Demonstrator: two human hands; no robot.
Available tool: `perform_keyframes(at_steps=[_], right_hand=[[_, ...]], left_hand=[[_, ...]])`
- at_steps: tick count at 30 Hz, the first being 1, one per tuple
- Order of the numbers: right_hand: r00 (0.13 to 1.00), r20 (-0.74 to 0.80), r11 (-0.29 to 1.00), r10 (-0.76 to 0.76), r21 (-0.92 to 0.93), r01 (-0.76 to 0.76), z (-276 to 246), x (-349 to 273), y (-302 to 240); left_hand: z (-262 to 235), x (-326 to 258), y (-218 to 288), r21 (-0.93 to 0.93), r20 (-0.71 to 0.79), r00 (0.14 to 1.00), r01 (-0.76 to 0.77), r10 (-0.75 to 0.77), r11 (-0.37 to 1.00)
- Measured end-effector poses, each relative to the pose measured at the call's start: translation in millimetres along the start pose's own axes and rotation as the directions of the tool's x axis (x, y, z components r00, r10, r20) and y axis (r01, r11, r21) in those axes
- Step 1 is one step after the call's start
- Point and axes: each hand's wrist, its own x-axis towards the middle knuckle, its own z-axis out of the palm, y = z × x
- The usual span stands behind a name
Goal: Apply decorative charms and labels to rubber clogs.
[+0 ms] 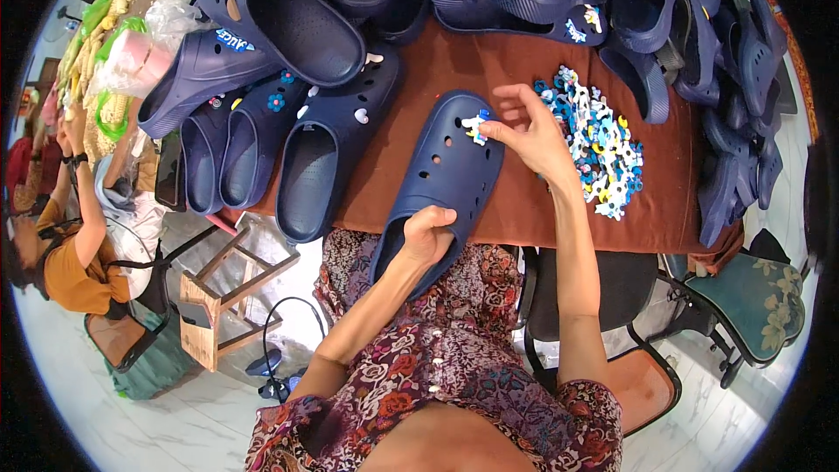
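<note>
A navy clog (446, 162) with holes in its upper lies tilted in front of me, toe pointing away, at the near edge of the brown-covered table (384, 183). My left hand (426, 234) grips it at the foot opening, fingers reaching inside and thumb on the rim. On the toe sits a small white, blue and yellow charm (476, 126). The thumb of my right hand (533, 131) is at that charm, with the other fingers spread apart above it. Beside this hand is a heap of small charms (599, 144) in white, blue and yellow.
More navy clogs, some with charms, crowd the table's left side (306, 183), far side (542, 0) and right side (738, 140). A wooden stool (214, 315) and chairs (743, 301) stand below. Another person (79, 245) sits at the far left by a cluttered surface.
</note>
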Motion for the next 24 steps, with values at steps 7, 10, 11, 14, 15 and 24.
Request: perform_keyframes(at_steps=[7,10,11,14,15,24], right_hand=[[0.946,0.318,0.854,-0.069,0.509,-0.109,5,0,10],[0.953,0.288,0.829,-0.092,0.553,-0.087,13,-1,11],[0.959,0.262,0.827,-0.107,0.558,-0.06,16,-1,12],[0.972,0.216,0.827,-0.092,0.56,-0.046,22,-4,11],[0.972,0.216,0.827,-0.095,0.561,-0.044,24,-5,11],[0.98,-0.096,0.797,-0.175,0.571,0.198,44,-14,37]], left_hand=[[5,0,2,0.039,0.026,1.0,-0.017,0.016,0.999],[12,-1,3,0.047,0.005,1.0,-0.018,0.018,0.999],[12,-1,3,0.049,0.007,1.0,-0.015,0.015,0.999],[12,-1,3,-0.018,0.069,0.996,-0.051,0.052,0.999],[16,-2,6,-0.02,0.051,0.998,-0.043,0.044,0.999],[22,-1,6,-0.029,-0.004,0.999,-0.038,0.038,0.999]])
